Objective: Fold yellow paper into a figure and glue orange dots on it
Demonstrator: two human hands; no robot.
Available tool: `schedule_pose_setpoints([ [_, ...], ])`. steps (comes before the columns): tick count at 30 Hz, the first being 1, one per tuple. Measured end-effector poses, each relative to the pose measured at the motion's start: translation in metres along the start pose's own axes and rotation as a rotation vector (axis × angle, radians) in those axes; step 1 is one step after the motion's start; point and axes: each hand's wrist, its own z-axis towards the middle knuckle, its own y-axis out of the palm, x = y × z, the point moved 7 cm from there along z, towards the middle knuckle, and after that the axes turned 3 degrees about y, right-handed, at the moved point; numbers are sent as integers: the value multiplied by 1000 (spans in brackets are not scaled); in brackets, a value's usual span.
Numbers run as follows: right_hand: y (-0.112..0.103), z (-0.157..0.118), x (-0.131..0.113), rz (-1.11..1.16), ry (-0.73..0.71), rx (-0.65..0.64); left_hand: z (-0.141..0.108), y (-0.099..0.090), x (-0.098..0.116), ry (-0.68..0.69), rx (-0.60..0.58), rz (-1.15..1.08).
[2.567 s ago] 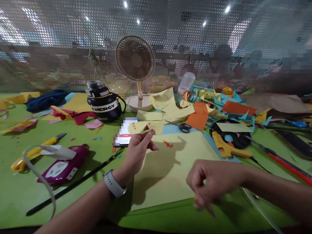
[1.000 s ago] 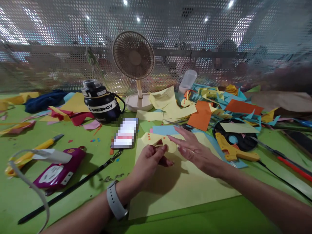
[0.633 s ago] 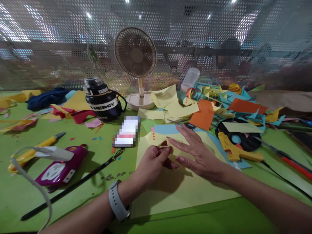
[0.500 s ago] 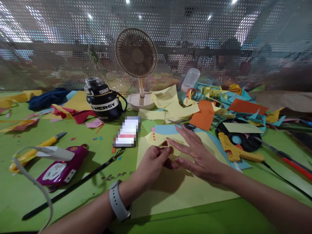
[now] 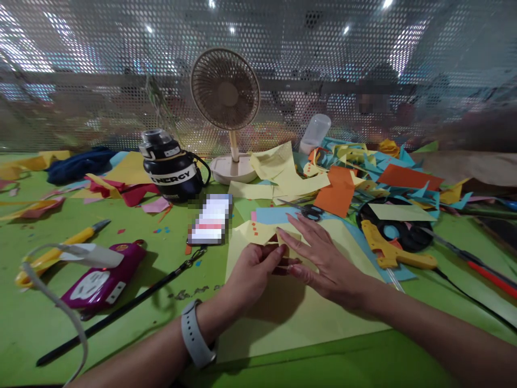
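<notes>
My left hand (image 5: 253, 272) is closed, its thumb and fingers pinching a small folded piece of pale yellow paper (image 5: 262, 233). Orange dots show near that paper's left end, and much of it is hidden behind my fingers. On its other side is my right hand (image 5: 329, 264), fingers spread and fingertips at the paper's edge; whether they touch it is hard to tell. Beneath both hands lies a large pale yellow sheet (image 5: 262, 334). Just beyond it, scissors with dark handles (image 5: 313, 213) rest by a light blue sheet (image 5: 274, 215).
A yellow glue gun (image 5: 398, 256) lies to the right beside a black round tray (image 5: 365, 213). Paper scraps (image 5: 363, 156) are heaped behind. To the left are a phone (image 5: 212, 221), a purple power strip (image 5: 107, 277) and a yellow cutter (image 5: 76, 237). A fan (image 5: 226, 91) and a black bottle (image 5: 173, 172) stand farther back.
My right hand has shifted slightly left and down, uncovering more of the scissors' handles. My left hand keeps its pinch on the paper, almost unmoved.
</notes>
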Motion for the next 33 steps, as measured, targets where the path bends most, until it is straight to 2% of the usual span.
schedule_pose_setpoints([
  [8, 4, -1, 0, 2, -4, -13, 0, -3, 1, -8, 34, -65],
  [22, 1, -1, 0, 107, 27, -9, 1, -5, -1, 9, 28, -45],
  [26, -7, -1, 2, 189, 17, 90, 1, -8, -2, -7, 69, -23],
  [29, -23, -1, 3, 240, 13, 277, 0, -8, -2, -22, 68, 5],
  [31, -32, -2, 6, 267, 45, 393, 0, -6, -1, -24, 50, 24],
  [33, -34, -2, 12, 333, 118, 428, 0, -5, -1, -29, 37, 45],
])
